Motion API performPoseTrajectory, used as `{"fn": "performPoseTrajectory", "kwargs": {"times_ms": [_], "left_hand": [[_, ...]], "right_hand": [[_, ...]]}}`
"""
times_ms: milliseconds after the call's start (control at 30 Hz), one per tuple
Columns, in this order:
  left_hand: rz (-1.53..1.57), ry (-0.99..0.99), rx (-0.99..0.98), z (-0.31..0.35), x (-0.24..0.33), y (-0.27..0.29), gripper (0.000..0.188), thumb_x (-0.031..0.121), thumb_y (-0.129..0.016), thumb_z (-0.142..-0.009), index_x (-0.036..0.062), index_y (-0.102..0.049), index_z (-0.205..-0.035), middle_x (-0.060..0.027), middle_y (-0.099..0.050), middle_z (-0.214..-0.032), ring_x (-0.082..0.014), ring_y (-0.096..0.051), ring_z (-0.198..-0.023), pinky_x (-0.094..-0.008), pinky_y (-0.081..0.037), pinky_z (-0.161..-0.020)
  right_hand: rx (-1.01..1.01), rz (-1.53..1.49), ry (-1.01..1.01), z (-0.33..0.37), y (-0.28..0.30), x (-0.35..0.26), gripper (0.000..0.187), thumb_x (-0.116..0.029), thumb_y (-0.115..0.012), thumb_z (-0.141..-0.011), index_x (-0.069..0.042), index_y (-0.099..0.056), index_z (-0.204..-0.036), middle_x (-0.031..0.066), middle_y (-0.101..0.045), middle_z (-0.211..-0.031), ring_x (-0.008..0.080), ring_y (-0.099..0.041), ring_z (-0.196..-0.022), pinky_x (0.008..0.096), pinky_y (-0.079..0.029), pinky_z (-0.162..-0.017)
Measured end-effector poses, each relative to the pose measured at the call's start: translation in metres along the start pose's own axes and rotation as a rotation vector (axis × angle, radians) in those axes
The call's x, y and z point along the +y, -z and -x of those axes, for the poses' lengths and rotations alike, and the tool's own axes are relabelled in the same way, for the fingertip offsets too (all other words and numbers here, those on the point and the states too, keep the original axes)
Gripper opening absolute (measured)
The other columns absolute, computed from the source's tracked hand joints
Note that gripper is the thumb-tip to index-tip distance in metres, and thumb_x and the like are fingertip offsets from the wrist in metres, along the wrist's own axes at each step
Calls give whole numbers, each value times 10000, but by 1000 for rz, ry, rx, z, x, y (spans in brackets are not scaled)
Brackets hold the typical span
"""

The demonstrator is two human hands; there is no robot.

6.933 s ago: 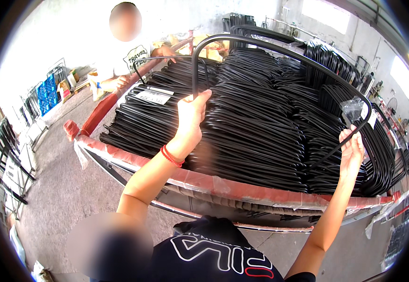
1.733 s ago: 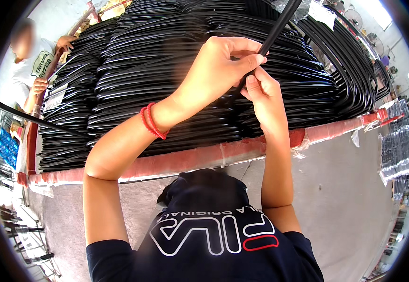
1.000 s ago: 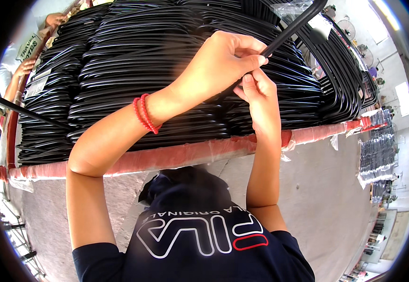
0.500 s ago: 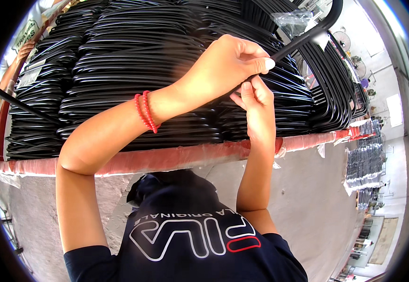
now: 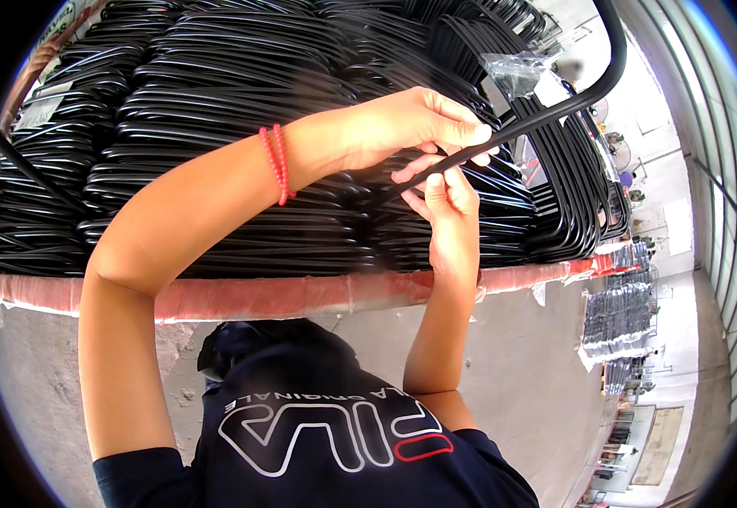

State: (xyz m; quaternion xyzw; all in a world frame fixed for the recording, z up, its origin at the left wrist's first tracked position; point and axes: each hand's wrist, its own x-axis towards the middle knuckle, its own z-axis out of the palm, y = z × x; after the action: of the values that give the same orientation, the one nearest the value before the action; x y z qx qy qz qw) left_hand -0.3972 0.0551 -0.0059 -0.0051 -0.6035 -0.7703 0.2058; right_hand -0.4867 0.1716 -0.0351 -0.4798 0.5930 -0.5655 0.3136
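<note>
A black bent tube (image 5: pixel 546 117) slants up to the right in front of me and curves upward at its far right end. My left hand (image 5: pixel 415 131), with a red beaded bracelet (image 5: pixel 275 165) at its wrist, pinches the tube from above between thumb and fingers. Just below and nearer to me, my right hand (image 5: pixel 449 203) has its thumb and fingers around the lower stretch of the same tube. Where the tube's lower left end lies is hard to make out against the dark stack (image 5: pixel 233 110) of similar black bent tubes behind it.
A rail (image 5: pixel 301 296) wrapped in red and clear film runs along the near side of the stack. Crumpled clear plastic (image 5: pixel 517 72) lies on the stack at right. Another black tube (image 5: pixel 38 178) crosses at far left. Wrapped piles (image 5: pixel 618 322) stand on the floor at right.
The tube's bend has come further into view at upper right. My left hand has come down a little, and the right hand's fingers have spread more along the tube. The whole view has shifted slightly.
</note>
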Motion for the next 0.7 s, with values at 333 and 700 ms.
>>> {"fn": "performPoseTrajectory", "kwargs": {"times_ms": [333,700], "left_hand": [[-21,-29,-38,-16,7,-1,314,362,-569,-803,53,-622,-819,-23,-600,-736,-58,-523,-595,-174,-429,-508],[-36,-141,-48,-25,15,-4,298,318,-593,-790,49,-627,-913,-27,-614,-813,-78,-541,-763,-212,-412,-726]], "right_hand": [[0,5,6,1,-1,1,216,-228,-396,-909,-51,-516,-936,48,-567,-872,161,-560,-882,320,-440,-777],[26,38,9,4,-4,-3,203,-217,-395,-910,-57,-516,-933,45,-566,-863,150,-557,-876,301,-436,-764]]}}
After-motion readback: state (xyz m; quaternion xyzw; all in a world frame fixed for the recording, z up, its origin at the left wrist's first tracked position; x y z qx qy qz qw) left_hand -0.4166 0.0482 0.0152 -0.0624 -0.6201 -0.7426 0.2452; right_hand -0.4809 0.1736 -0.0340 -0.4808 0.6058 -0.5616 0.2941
